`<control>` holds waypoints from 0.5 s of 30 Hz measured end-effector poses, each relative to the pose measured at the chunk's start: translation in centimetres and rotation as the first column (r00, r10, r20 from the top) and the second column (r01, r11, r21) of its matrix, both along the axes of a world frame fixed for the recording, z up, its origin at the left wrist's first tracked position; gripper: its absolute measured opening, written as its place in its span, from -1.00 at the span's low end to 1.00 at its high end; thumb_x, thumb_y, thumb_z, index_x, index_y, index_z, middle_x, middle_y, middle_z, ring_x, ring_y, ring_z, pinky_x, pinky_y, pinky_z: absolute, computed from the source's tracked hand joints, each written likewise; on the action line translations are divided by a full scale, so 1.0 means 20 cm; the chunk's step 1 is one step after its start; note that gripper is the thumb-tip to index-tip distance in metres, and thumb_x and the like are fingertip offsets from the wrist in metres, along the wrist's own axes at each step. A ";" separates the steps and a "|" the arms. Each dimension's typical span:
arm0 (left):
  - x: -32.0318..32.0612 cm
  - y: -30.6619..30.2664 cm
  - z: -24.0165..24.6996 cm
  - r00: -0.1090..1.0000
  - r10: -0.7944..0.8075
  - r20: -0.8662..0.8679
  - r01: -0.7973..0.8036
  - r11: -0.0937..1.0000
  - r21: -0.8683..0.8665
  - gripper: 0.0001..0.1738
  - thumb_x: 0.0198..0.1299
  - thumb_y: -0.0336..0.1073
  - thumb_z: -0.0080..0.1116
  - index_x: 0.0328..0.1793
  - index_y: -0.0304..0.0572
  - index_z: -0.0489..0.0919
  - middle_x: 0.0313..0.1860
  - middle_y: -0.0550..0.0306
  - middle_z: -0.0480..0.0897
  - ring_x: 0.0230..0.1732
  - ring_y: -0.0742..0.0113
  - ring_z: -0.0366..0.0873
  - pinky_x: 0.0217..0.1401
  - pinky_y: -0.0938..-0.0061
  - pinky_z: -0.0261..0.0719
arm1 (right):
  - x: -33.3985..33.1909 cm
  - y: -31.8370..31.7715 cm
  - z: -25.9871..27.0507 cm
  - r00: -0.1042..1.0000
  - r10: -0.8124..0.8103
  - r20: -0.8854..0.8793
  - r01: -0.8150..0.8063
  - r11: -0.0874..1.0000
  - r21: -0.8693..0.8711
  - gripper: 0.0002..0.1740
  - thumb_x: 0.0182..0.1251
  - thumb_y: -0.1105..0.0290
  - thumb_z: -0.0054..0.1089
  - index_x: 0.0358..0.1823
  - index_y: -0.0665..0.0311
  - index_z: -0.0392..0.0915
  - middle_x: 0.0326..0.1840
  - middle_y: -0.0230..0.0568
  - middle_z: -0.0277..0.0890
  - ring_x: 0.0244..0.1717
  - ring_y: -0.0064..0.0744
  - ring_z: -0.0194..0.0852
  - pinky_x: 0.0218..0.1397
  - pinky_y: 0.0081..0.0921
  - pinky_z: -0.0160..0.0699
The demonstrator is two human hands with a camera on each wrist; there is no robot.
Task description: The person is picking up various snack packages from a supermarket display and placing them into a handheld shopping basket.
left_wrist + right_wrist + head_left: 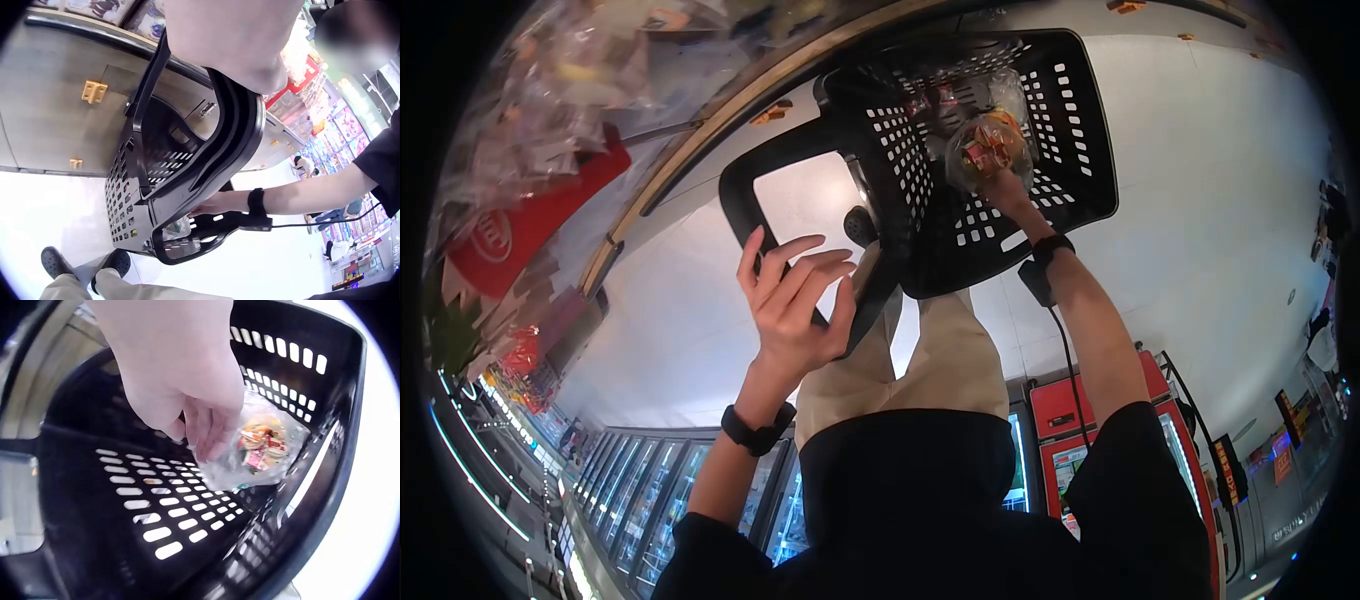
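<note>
Reaching inside the shopping basket (930, 245)
Our right hand (1005, 189) is pinching a clear bag (265, 450); our left hand (798, 308), loosely spread, is touching the handle (741, 195).

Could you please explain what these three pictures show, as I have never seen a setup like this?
There is no robot here: a person works with two bare hands. The head picture comes from a camera on the person's head, looking down at both arms. The other two come from cameras worn on the left and right wrists.

Between the hands is a black basket with slotted walls. The right hand reaches into it and holds a clear plastic bag of small, colourful wrapped items. The left hand is at the basket's handle, its fingers spread and loosely bent; I cannot tell how much weight it carries. The floor lies below, with the person's dark shoes.
</note>
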State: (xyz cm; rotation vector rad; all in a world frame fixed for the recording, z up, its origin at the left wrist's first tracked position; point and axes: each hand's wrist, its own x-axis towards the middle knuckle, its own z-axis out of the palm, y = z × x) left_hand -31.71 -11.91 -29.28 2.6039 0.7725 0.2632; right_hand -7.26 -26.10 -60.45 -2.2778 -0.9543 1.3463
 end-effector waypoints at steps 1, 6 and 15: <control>0.01 0.00 0.00 0.999 0.011 -0.039 -0.012 0.999 -0.031 -0.82 -0.06 -0.51 0.20 -0.34 -0.03 0.67 -0.23 0.29 0.74 0.09 0.20 0.57 0.52 0.03 0.00 | 0.07 0.01 -0.05 0.999 0.013 -0.042 -0.015 0.998 -0.058 -0.64 0.30 0.12 0.13 -0.11 0.26 0.62 -0.25 0.11 0.65 -0.10 0.09 0.65 0.03 -0.15 0.58; -0.06 0.00 0.04 0.980 -0.043 -0.193 0.040 0.999 -0.022 -0.79 -0.13 -0.35 0.03 -0.42 -0.11 0.69 -0.30 0.19 0.76 0.00 0.14 0.58 0.54 0.00 -0.07 | 0.16 -0.03 -0.68 0.949 0.125 0.291 -0.160 0.982 0.098 -0.52 0.23 -0.01 0.18 0.08 0.09 0.59 0.06 -0.09 0.59 0.17 0.05 0.48 0.29 -0.11 0.38; -0.19 0.05 0.08 0.938 -0.192 -0.289 0.223 0.972 0.077 -0.76 0.12 -0.12 -0.17 -0.42 -0.01 0.47 -0.42 0.23 0.60 -0.11 0.17 0.41 0.37 -0.19 0.08 | 0.24 0.02 -1.22 0.721 0.416 0.555 -0.464 0.884 -0.059 -0.51 0.31 0.42 -0.05 0.30 0.10 0.44 0.34 -0.02 0.34 0.44 0.00 0.21 0.38 -0.09 0.34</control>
